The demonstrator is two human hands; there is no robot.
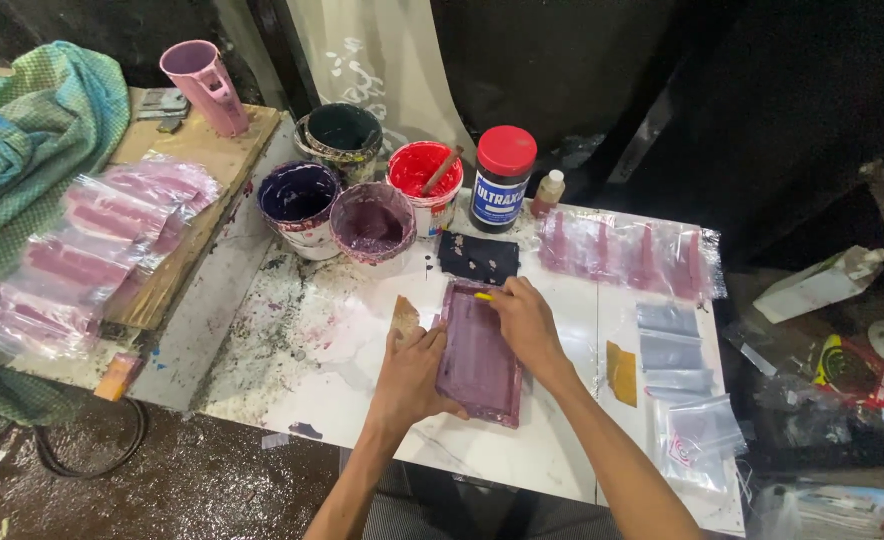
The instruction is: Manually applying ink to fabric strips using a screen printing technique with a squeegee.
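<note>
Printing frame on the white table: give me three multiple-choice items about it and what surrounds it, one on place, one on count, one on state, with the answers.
1. Where does the left hand rest?
A. On the left edge of the printing frame
B. Inside the red paint pot
C. On the pink mug

2. How many open paint pots stand behind the frame?
A. Two
B. Four
C. Six

3. What state is the red-lidded jar in?
A. Tipped over
B. Lid off
C. Upright and closed

Answers:
1 A, the left hand lies flat along the frame's left side, while the right hand is at its top edge with a small yellow tool.
2 B, a dark green pot, a navy pot, a purple pot and a red pot are open.
3 C, it stands upright with its red lid on.
</note>
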